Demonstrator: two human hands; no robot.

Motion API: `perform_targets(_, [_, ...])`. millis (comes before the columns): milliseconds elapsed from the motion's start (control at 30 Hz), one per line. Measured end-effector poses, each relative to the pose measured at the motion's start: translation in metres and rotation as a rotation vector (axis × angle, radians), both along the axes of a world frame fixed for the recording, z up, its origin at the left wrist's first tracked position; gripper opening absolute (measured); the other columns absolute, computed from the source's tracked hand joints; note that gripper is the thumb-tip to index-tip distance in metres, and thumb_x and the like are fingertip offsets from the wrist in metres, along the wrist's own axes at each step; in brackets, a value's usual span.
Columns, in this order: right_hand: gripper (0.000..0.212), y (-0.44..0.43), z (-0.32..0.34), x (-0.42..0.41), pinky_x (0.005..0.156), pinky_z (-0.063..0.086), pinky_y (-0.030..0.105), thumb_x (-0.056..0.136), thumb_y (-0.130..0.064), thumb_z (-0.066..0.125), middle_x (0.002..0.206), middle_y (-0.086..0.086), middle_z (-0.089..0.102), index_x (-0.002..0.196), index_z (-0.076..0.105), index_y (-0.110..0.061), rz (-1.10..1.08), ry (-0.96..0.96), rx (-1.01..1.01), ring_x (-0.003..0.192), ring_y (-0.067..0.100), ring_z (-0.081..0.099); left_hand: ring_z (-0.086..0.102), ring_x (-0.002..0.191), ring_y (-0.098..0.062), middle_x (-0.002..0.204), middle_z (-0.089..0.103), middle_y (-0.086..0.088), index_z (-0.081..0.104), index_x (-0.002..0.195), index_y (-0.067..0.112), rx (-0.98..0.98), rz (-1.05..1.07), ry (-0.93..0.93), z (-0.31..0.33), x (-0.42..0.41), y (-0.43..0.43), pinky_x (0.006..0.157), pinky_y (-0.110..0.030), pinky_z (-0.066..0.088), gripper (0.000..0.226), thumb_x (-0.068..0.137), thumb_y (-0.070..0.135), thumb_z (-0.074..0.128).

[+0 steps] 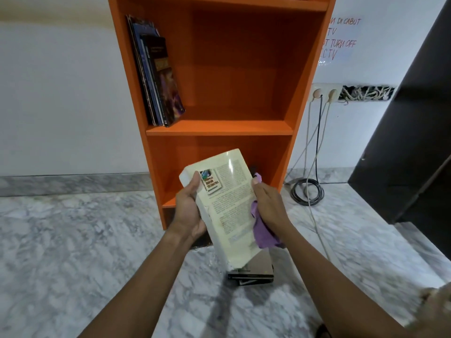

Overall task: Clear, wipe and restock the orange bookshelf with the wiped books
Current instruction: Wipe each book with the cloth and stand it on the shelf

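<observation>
**Book (227,203) getting its wipe in front of the orange bookshelf (219,128)**

Book is hanging tilted in mid-air, close in front of the person, and that is where I am seeing the risk. It looks a thick, glossy volume, carried mostly along one long edge. If the rubbing side is pushing too hard, it could be twisting free and dropping onto the stack of books (253,274) lying on the marble floor (73,240) directly below. Loose cloth could also be snagging a cover corner.

Now the grip. The left hand (189,211) is wrapping round the book's left edge, thumb lying over the cover, fingers going out of sight behind, so it is clamping on firmly. The right hand (268,203) is closing on a purple cloth (264,232), bunching it against the book's right edge with the thumb tip pressing on the cover. Neither hand is spread apart.

Further back, the bookshelf is standing against the wall, its bottom bay just behind the book. I am judging restocking as partly done, since a few leaning books (156,76) are resting at the left of the middle bay. Beyond, to the right, cables (317,142) are trailing down from wall sockets (324,93).
</observation>
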State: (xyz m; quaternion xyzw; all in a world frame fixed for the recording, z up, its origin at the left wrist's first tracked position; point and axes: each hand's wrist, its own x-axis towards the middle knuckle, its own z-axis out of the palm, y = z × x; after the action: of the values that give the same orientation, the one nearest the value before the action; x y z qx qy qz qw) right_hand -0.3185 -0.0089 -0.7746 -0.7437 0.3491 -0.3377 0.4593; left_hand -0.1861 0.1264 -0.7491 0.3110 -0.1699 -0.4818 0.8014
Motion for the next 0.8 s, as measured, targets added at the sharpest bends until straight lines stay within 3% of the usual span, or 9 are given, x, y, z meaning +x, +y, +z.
perform_targets(100, [0.041,0.001,-0.007,-0.015,0.1,0.052,0.033,0.102,-0.045,0.054,0.118,0.004,0.076,0.113,0.076,-0.012,0.267,-0.089,0.261,0.119,0.024,0.068,0.056,0.128,-0.044,0.136,0.062,-0.022,0.066,0.129,0.007,-0.021,0.019,0.036,0.001,0.026,0.002,0.111,-0.064,0.038,0.053,0.101,0.047,0.047])
perform_targets(200, [0.032,0.006,-0.005,-0.025,0.091,0.057,0.031,0.093,-0.02,0.067,0.123,0.005,0.074,0.123,0.07,-0.008,0.485,-0.146,0.426,0.113,0.022,0.071,0.051,0.134,-0.045,0.143,0.057,-0.021,0.06,0.138,0.006,0.014,-0.014,0.07,0.007,0.041,0.001,0.114,-0.065,0.033,0.06,0.097,0.05,0.054])
perform_targets(267, [0.034,0.011,-0.003,-0.022,0.088,0.057,0.028,0.091,-0.016,0.072,0.122,0.005,0.075,0.123,0.07,-0.005,0.452,-0.151,0.408,0.111,0.022,0.072,0.058,0.128,-0.042,0.138,0.062,-0.02,0.064,0.134,0.008,0.127,0.008,0.008,0.014,0.043,-0.001,0.111,-0.062,0.04,0.054,0.097,0.047,0.056])
perform_targets(367, [0.021,0.021,0.004,-0.011,0.087,0.056,0.031,0.09,-0.01,0.075,0.111,0.002,0.079,0.111,0.075,-0.007,0.279,-0.229,0.354,0.101,0.016,0.075,0.069,0.112,-0.032,0.118,0.074,-0.008,0.067,0.124,0.014,0.465,0.254,-0.288,0.021,0.039,-0.009,0.087,-0.043,0.055,0.046,0.095,0.048,0.061])
perform_targets(433, [0.006,0.033,0.015,-0.005,0.073,0.053,0.019,0.091,-0.008,0.075,0.083,-0.012,0.079,0.088,0.073,-0.013,0.174,-0.223,0.255,0.078,-0.002,0.073,0.066,0.113,-0.027,0.125,0.067,0.001,0.049,0.139,0.021,0.644,0.461,-0.408,0.019,0.027,-0.008,0.088,-0.044,0.055,0.072,0.08,0.056,0.071])
perform_targets(533, [0.03,0.046,0.016,0.005,0.046,0.033,0.011,0.089,-0.024,0.076,0.059,-0.016,0.056,0.072,0.052,-0.03,-0.17,0.033,-0.197,0.055,-0.004,0.057,0.07,0.103,-0.019,0.12,0.066,0.005,0.043,0.134,0.028,0.584,0.359,-0.478,0.018,-0.004,-0.019,0.088,-0.046,0.059,0.083,0.067,0.062,0.078])
perform_targets(600, [0.027,0.053,0.007,0.008,0.046,0.027,0.015,0.088,-0.026,0.071,0.06,-0.015,0.046,0.074,0.048,-0.029,-0.242,0.152,-0.471,0.055,0.0,0.048,0.072,0.091,-0.017,0.109,0.071,0.001,0.052,0.13,0.02,0.42,0.178,-0.385,0.023,-0.023,-0.029,0.08,-0.038,0.061,0.067,0.077,0.05,0.081])
perform_targets(700, [0.029,0.062,-0.005,0.012,0.052,0.028,0.011,0.081,-0.015,0.073,0.065,-0.016,0.046,0.078,0.048,-0.028,-0.11,0.171,-0.647,0.057,0.002,0.042,0.075,0.077,-0.022,0.098,0.076,-0.012,0.067,0.114,0.009,0.417,0.241,-0.27,0.023,-0.013,-0.031,0.065,-0.035,0.06,0.032,0.088,0.024,0.076])
perform_targets(800, [0.023,0.064,-0.002,0.015,0.077,0.045,0.02,0.09,-0.027,0.069,0.106,-0.01,0.066,0.113,0.064,-0.026,0.129,0.123,-0.718,0.091,0.005,0.055,0.074,0.081,-0.026,0.099,0.077,-0.015,0.075,0.101,0.002,0.361,0.233,-0.148,0.021,0.005,-0.02,0.073,-0.038,0.061,0.019,0.091,0.013,0.063])
